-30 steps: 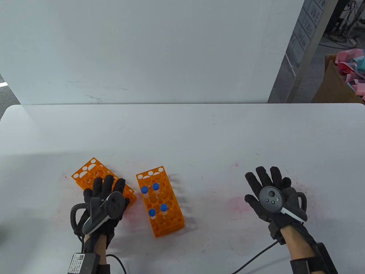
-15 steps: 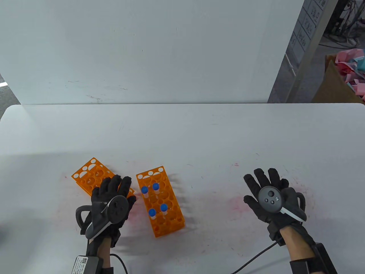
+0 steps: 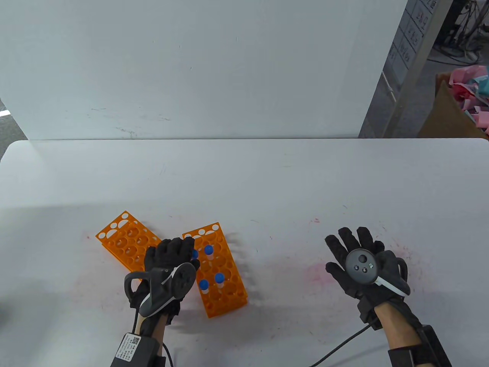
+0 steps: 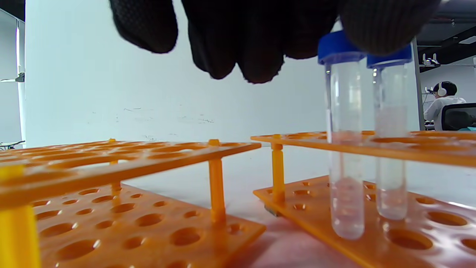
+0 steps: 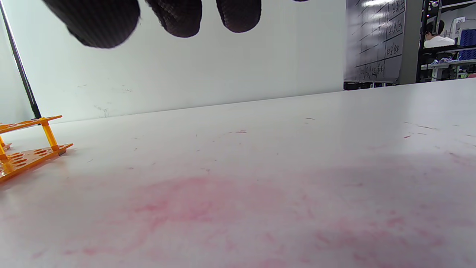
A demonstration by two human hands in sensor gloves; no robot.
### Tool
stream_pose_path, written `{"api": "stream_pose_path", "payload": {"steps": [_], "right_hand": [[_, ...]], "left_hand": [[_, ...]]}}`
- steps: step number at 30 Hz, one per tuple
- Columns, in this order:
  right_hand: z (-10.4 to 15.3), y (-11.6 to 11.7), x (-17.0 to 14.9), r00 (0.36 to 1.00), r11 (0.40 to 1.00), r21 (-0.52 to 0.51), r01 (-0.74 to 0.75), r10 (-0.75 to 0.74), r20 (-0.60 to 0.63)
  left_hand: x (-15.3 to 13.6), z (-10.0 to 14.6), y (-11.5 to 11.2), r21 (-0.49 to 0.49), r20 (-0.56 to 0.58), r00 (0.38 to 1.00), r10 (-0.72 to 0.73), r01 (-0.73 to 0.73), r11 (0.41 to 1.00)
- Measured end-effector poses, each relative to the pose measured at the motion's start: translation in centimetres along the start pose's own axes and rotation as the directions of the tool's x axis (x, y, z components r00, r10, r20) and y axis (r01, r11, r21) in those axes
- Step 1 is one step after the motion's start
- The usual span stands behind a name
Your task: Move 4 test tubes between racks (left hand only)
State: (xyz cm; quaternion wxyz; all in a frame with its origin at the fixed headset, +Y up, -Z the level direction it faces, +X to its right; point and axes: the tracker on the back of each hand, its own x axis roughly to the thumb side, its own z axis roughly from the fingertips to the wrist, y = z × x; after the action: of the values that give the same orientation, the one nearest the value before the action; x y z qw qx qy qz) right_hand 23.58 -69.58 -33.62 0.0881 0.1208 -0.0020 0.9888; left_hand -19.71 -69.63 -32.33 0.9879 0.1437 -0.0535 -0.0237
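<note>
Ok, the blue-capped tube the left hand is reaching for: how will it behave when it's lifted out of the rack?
The tube looks clear, rigid and nearly empty, so probably light and stiff. Its smooth wall may be slippery under the left hand, so the ridged-looking blue cap seems the safer hold. It stands upright through two tiers of the right rack, so it should slide straight up; tilting could drag that light rack.

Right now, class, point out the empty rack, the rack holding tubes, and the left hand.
empty rack point(image 3: 122, 239), table view, its holed top plate
rack holding tubes point(image 3: 225, 279), table view, its top plate
left hand point(image 3: 170, 254), table view, gloved knuckles

tubes point(image 3: 208, 250) crowd rack point(image 3: 229, 290), right table point(image 3: 286, 183) open
</note>
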Motion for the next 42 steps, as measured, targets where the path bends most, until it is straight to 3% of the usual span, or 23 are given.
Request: {"api": "stream_pose_path", "payload": {"steps": [19, 42], "right_hand": [[-0.1, 0.1, 0.1, 1.0, 1.0, 0.01, 0.012, -0.012, 0.008], [-0.1, 0.1, 0.1, 1.0, 1.0, 0.024, 0.013, -0.013, 0.011]], "left_hand": [[0.6, -0.4, -0.5, -0.023, -0.027, 0.999, 0.026, -0.026, 0.999], [-1.9, 0.8, 3.2, 0.171, -0.102, 0.971, 0.218, -0.199, 0.965]]}}
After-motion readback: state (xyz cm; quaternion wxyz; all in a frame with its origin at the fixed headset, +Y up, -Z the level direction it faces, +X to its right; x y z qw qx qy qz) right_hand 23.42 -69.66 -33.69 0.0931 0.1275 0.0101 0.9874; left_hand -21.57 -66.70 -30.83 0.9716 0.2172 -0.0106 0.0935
